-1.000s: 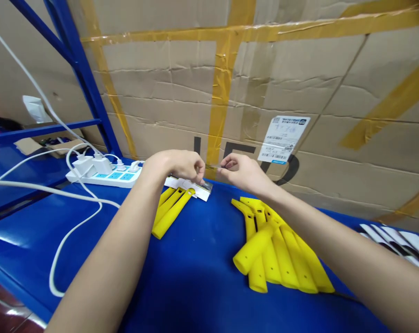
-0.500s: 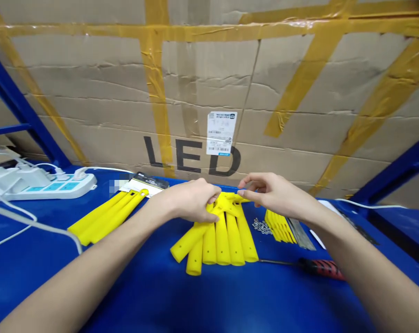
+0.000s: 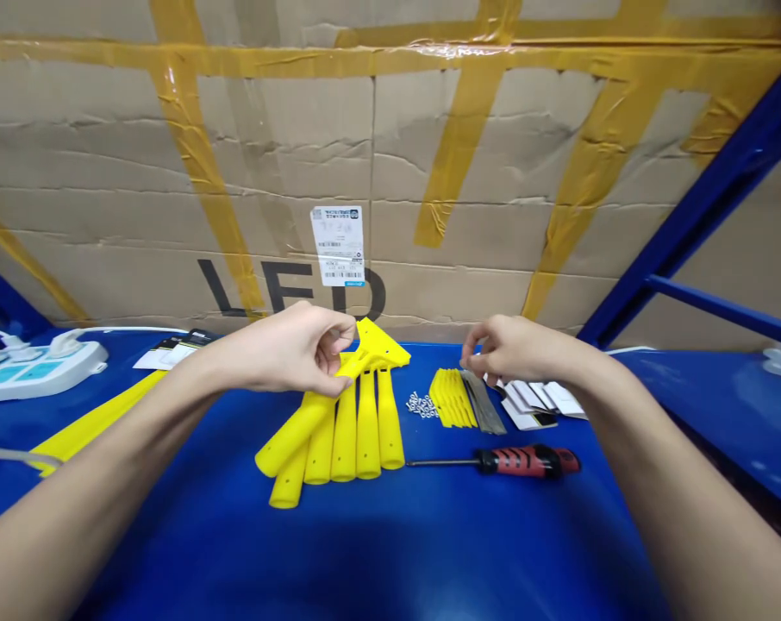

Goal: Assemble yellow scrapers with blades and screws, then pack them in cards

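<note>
My left hand (image 3: 293, 349) is closed round the neck of a yellow plastic scraper handle (image 3: 293, 435), whose wide flat head (image 3: 381, 345) sticks out to the right. This handle lies slanted over a row of similar yellow handles (image 3: 368, 431) on the blue table. My right hand (image 3: 526, 345) has thumb and fingertips drawn together at the top end of a stack of thin grey metal blades (image 3: 484, 404); whether a blade is between them is hidden. Left of the blades lie yellow flat pieces (image 3: 452, 398) and a small pile of screws (image 3: 421, 405).
A red and black screwdriver (image 3: 526, 461) lies in front of the pieces. White cards (image 3: 526, 405) lie beneath my right wrist. At left are more yellow handles (image 3: 99, 418) and a white power strip (image 3: 41, 371). A large taped carton (image 3: 267, 172) stands behind.
The view has swung to the right. My right hand has left the yellow scraper head and moved over to the grey blades. My left hand still grips the scraper handle.
</note>
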A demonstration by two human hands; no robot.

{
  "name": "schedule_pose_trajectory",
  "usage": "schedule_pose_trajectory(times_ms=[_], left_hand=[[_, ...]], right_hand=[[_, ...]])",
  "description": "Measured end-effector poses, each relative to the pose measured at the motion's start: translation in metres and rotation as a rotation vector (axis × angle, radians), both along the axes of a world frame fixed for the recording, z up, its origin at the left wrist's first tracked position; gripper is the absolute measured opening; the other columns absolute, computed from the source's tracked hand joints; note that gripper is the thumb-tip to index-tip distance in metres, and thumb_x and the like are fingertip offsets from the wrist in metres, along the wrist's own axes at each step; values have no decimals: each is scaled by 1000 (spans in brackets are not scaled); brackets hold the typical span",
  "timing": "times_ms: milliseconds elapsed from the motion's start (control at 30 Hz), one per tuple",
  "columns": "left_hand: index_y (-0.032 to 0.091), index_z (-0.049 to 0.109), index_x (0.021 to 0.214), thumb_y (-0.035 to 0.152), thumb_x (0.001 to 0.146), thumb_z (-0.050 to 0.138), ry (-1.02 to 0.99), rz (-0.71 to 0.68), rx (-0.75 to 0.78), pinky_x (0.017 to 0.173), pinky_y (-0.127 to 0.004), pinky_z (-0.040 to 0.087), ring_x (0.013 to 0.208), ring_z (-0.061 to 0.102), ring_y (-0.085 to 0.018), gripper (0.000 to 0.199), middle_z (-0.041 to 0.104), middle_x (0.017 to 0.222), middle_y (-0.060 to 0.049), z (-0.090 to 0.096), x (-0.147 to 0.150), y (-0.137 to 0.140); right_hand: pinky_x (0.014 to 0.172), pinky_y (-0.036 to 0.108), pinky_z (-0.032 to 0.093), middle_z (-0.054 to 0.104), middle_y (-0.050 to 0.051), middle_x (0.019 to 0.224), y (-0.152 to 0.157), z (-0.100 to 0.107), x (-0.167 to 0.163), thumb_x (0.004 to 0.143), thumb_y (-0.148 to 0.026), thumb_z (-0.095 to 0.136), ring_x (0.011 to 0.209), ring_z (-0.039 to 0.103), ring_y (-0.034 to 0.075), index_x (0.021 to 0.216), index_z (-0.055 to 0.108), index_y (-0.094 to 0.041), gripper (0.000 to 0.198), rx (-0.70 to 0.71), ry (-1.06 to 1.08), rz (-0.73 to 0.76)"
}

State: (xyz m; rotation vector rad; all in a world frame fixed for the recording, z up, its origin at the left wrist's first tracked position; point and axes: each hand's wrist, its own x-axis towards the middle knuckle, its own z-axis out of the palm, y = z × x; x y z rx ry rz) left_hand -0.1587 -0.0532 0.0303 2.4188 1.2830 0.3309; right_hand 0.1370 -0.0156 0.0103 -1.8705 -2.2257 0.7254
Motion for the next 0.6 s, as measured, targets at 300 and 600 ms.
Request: schedule_pose_trajectory(times_ms=[300,600], left_hand=[[22,42,69,23,69,68,155,-188,263,51,-26,28,53,41,-9,26,51,60,8,9,65,11],[19,62,89,32,81,69,210,-150,385,57,-28,31,62,53,-14,16,66,74,0,-9,81,19]], right_hand=[[70,26,62,79,7,96,2,-5,22,91,-45,67,85,75,18,102,75,-21,28,-308,527,66],[65,15,58,74,-1,72,15,-18,36,68,-27,91,63,70,8,88,75,-18,28,-489,797,153]])
